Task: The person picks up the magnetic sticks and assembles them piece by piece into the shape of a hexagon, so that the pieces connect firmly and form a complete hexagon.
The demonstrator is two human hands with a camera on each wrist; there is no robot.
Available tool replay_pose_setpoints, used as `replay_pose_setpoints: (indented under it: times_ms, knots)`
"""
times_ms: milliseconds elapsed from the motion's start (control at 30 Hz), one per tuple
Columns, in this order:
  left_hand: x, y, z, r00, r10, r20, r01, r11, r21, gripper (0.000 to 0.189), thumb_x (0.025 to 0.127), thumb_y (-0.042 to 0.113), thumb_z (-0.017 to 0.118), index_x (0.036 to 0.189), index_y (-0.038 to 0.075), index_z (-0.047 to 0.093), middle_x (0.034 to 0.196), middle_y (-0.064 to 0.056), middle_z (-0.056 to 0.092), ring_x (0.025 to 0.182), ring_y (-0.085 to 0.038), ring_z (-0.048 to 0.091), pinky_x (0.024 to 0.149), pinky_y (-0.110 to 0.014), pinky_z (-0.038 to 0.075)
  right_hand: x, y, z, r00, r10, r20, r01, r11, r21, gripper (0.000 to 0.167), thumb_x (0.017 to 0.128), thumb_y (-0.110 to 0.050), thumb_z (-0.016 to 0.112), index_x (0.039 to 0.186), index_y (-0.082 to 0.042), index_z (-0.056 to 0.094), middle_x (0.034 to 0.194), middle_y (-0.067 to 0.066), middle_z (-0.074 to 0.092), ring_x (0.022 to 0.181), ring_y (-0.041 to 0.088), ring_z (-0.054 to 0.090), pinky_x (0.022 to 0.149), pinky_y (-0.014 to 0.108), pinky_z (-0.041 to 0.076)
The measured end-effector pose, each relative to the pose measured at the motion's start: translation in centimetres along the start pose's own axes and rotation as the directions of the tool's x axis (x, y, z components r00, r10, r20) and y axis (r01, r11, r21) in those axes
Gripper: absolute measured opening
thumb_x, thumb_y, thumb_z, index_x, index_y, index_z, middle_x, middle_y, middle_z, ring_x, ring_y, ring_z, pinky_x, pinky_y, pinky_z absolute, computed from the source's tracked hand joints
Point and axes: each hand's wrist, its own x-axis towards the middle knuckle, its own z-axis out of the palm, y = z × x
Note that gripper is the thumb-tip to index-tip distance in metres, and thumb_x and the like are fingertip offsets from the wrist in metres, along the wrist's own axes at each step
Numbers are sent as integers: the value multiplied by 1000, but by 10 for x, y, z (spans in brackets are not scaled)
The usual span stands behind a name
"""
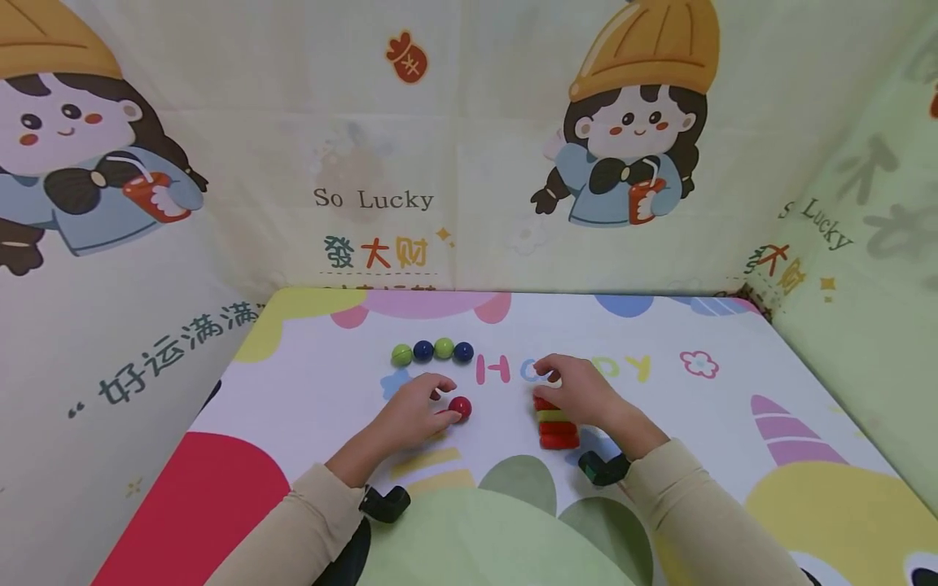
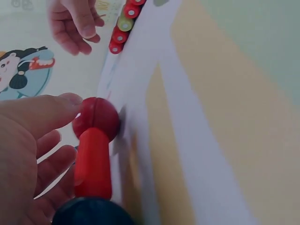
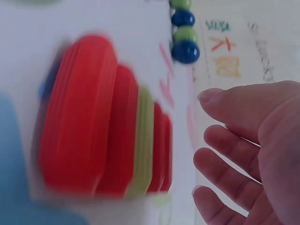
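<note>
My left hand (image 1: 410,415) is beside a red ball (image 1: 460,408), its fingers loosely bent and its thumb tip at the ball. In the left wrist view a red rod (image 2: 93,164) meets the red ball (image 2: 101,117) at one end. A dark blue rounded piece (image 2: 91,213) lies at the rod's other end, partly cut off. My right hand (image 1: 582,391) hovers by a row of short rods (image 1: 559,441), several red and one yellow-green, laid side by side. Nothing is between its spread fingers (image 3: 220,171) in the right wrist view.
Farther back on the printed table (image 1: 352,342) several balls stand in a line, green balls (image 1: 444,348) alternating with dark blue balls (image 1: 463,352). A patterned cloth wall (image 1: 484,163) rises behind the table and at both sides.
</note>
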Motion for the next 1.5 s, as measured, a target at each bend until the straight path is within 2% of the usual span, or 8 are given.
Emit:
replay_pose_setpoints:
  times_ms: [167, 367, 667, 867, 1000, 1233, 1500]
  knots:
    - [1, -1, 4, 1000, 21, 9, -21, 1000, 9, 35, 89, 18, 77, 120, 6, 65, 113, -3, 64, 105, -24, 60, 90, -42, 52, 1, 13, -5, 997, 75, 15, -75, 997, -9, 38, 92, -17, 72, 127, -5, 63, 112, 10, 64, 102, 28, 58, 77, 35, 57]
    - [3, -2, 4, 999, 14, 42, -14, 1000, 18, 26, 92, 16, 74, 116, 9, 66, 108, -1, 63, 100, -21, 59, 87, -39, 53, 3, 21, -7, 992, 120, 33, -121, 993, 6, 36, 93, -15, 70, 126, -4, 62, 111, 10, 64, 102, 28, 59, 75, 34, 57]
    - [4, 0, 3, 998, -3, 64, 3, 1000, 7, 26, 93, 16, 73, 117, 10, 65, 104, 0, 62, 90, -17, 57, 81, -33, 52, 8, 25, -5, 992, 113, 56, -113, 994, -6, 33, 92, -11, 71, 123, -3, 63, 107, 10, 65, 98, 26, 61, 76, 34, 57]
    - [4, 2, 1, 995, 27, 101, -30, 999, 36, 32, 94, 12, 71, 125, 7, 64, 112, -3, 62, 93, -18, 56, 84, -35, 52, 12, 27, -5, 989, 129, 69, -130, 991, 10, 34, 90, -12, 72, 122, -5, 64, 109, 10, 66, 101, 27, 61, 76, 35, 58]
    - [6, 4, 2, 992, 23, 128, -29, 999, 45, 35, 95, 12, 70, 129, 7, 63, 115, -4, 62, 97, -19, 56, 87, -37, 52, 15, 27, -3, 990, 119, 78, -120, 993, 13, 32, 91, -12, 72, 121, -5, 65, 109, 10, 66, 100, 27, 60, 77, 34, 57]
    - [6, 4, 2, 991, -3, 132, -3, 999, 47, 35, 95, 12, 69, 129, 8, 63, 115, -4, 62, 100, -20, 56, 89, -38, 52, 18, 24, 1, 987, 136, 80, -137, 990, 11, 34, 90, -12, 73, 122, -4, 64, 108, 10, 64, 99, 27, 59, 76, 35, 57]
    - [4, 0, 0, 991, -33, 129, 27, 998, 55, 35, 95, 13, 70, 129, 9, 63, 116, -3, 62, 102, -20, 57, 89, -38, 52, 17, 10, 7, 992, 118, 37, -119, 992, 44, 34, 89, -16, 75, 121, -7, 65, 108, 10, 63, 97, 26, 58, 72, 32, 57]
